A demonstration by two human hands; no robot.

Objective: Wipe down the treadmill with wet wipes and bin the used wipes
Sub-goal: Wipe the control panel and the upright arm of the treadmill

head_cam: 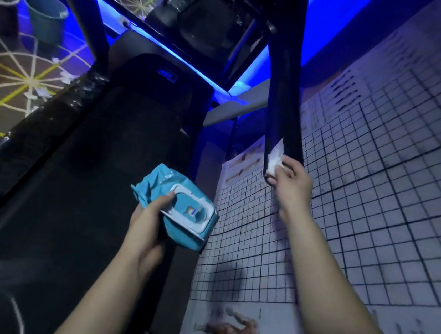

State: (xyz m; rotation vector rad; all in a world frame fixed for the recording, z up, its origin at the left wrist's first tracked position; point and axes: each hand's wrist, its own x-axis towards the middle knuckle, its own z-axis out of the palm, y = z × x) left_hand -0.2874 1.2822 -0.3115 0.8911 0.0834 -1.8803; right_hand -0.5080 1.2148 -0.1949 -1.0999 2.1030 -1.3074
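Observation:
The black treadmill fills the middle of the view, its belt (97,180) running away from me and its right handrail (285,97) coming down toward me. My right hand (293,180) pinches a crumpled white wet wipe (275,159) against the lower end of that handrail. My left hand (149,224) holds a blue pack of wet wipes (179,206) over the belt's right edge; the pack's white flip lid faces up and stands open.
A tiled wall (373,211) with exercise posters rises close on the right. Two buckets (45,17) stand on the patterned floor (17,80) at the far left. The console (211,23) sits at the top, with blue strip lighting behind it.

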